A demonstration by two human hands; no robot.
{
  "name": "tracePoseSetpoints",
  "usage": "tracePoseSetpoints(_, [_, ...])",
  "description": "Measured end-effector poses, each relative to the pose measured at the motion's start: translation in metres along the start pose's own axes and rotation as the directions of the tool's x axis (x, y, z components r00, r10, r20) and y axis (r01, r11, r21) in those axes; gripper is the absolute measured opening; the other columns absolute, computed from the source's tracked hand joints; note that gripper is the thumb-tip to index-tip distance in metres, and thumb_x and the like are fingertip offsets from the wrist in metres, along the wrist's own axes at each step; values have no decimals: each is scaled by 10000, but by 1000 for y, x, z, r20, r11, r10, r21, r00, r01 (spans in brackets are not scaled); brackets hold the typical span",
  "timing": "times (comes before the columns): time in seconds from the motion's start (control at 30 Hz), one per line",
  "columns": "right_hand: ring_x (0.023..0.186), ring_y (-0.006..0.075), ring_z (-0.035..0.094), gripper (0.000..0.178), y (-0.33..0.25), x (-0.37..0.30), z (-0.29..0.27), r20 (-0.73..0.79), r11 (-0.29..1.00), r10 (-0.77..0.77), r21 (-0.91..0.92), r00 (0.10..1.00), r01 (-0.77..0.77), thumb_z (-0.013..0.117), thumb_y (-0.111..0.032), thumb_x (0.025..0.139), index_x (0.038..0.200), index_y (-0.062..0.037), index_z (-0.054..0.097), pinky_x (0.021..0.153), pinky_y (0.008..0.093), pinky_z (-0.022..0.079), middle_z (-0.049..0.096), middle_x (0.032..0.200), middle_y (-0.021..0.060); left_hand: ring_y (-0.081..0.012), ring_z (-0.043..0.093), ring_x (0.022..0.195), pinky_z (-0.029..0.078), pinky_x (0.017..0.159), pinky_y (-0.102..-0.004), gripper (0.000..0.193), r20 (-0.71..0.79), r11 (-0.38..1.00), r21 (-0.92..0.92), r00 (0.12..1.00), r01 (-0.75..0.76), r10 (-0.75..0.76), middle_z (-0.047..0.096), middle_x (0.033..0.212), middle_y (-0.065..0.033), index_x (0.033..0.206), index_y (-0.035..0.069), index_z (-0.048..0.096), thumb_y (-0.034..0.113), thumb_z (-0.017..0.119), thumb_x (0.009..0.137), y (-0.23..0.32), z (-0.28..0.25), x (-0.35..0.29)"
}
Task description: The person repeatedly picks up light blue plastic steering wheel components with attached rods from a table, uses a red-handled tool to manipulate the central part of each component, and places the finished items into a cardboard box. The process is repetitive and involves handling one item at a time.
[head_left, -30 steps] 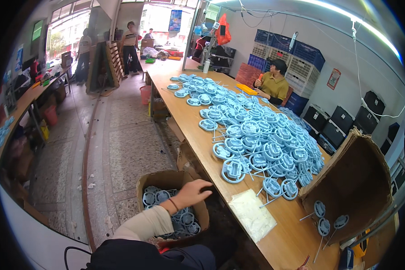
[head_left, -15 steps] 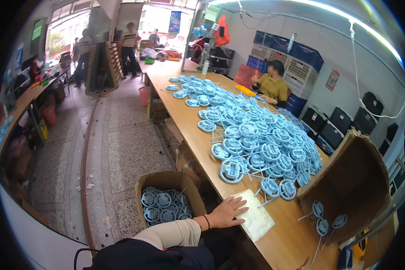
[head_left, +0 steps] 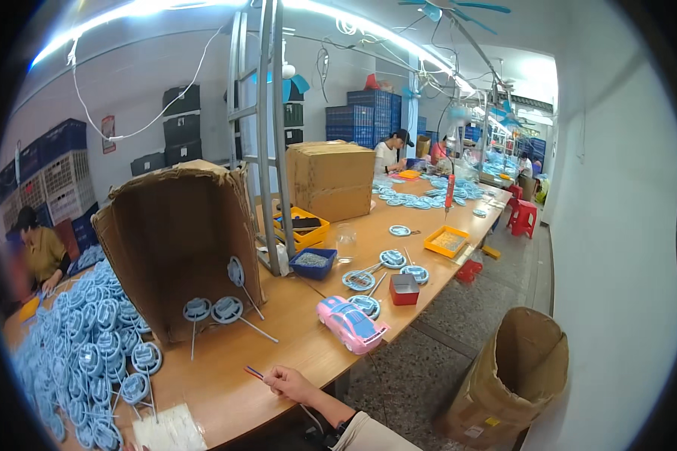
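Note:
My right hand [head_left: 288,383] is over the front edge of the wooden table, its fingers pinched round a pair of thin wires [head_left: 254,371], one reddish and one dark. Left of it on the tabletop lies a cream pad [head_left: 171,431]; my left hand is out of sight. Beyond the pad spreads a big heap of light blue round plastic parts [head_left: 90,338] with thin rods. Close beyond my right hand sits a pink toy car [head_left: 351,323] with blue windows. Three round parts, one of them this rodded part [head_left: 226,309], lie at the mouth of a tipped cardboard box.
The tipped cardboard box [head_left: 116,225] stands beside a metal frame [head_left: 274,173]. A blue tray [head_left: 313,263], a red square tin [head_left: 404,292] and a yellow tray [head_left: 445,241] are farther right. A tall open carton [head_left: 496,391] stands on the floor. Co-workers sit around the tables.
The view has swung to the right. My left hand, which lay spread on the cream pad, has gone out of view. My right hand with the wires now shows.

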State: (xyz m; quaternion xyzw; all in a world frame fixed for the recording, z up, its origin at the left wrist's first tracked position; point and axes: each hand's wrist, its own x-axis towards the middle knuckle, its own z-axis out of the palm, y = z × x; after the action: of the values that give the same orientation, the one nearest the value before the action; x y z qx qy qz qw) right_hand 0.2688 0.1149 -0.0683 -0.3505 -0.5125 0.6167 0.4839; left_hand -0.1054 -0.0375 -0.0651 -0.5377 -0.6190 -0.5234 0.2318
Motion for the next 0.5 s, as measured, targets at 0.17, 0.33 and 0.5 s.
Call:
tracePoseSetpoints(0.17, [434,41,343,204,4,-10,4,41,999,-47,26,998,46,550,-236,883,783,-83,459,389,192,251,456,569,-16,-354,493,1099,415,920,-403,325,37,983,50,984,-176,174,501,1198,-221,1141,-57,512,5,330,880,-13,-3,-16])
tracePoseSetpoints(0.33, [430,41,343,205,0,-8,11,55,999,-36,11,998,36,550,-236,882,786,-80,458,384,193,250,458,568,-16,-354,504,1079,390,940,-401,337,151,988,94,982,-125,110,529,1165,-212,1128,-67,516,9,338,853,-3,-15,-17])
tracePoseSetpoints(0.5, [427,33,355,220,-4,-11,11,49,997,-68,34,997,66,570,-244,870,777,-71,471,382,188,258,469,554,-13,-355,525,1037,395,923,-412,289,196,995,50,978,-86,74,555,1115,-212,1054,-34,581,23,390,845,4,-20,-12])
